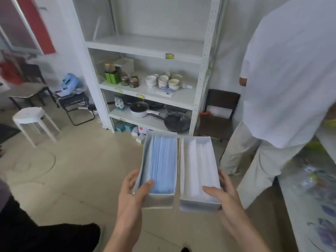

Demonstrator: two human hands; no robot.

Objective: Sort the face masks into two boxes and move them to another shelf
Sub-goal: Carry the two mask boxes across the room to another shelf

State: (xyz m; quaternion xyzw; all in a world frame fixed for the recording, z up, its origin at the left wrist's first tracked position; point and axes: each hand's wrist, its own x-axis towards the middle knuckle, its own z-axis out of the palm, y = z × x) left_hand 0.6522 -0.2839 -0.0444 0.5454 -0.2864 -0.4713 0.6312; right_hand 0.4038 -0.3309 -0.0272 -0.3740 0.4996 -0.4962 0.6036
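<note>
Shelving: tall white metal shelf unit (198, 99) against the wall straight ahead; top shelf bare, bowls and jars on the next, dark pans lower down, small cartons at the bottom.
Bystander: person in a white shirt and pale trousers (283, 84) at right, turned away, beside a table with a floral cloth (309, 206).
Seating: white plastic stool (31, 117) at left on the beige floor; dark folding chair behind it with a blue packet on the seat.
Left box: long white open-topped cardboard box (143, 160), held out over the floor in front of the shelf unit, filled with a stack of pale blue face masks (163, 160) standing on edge.
Right box: matching long white cardboard box (198, 204), just beside the first and parallel to it, filled with white face masks (198, 164).
Left hand (131, 195): grips the near end of the blue-mask box, thumb over the rim onto the masks, fingers curled round the outer wall.
Right hand (225, 197): grips the near end of the white-mask box, thumb over the rim, fingers along the outer wall.
</note>
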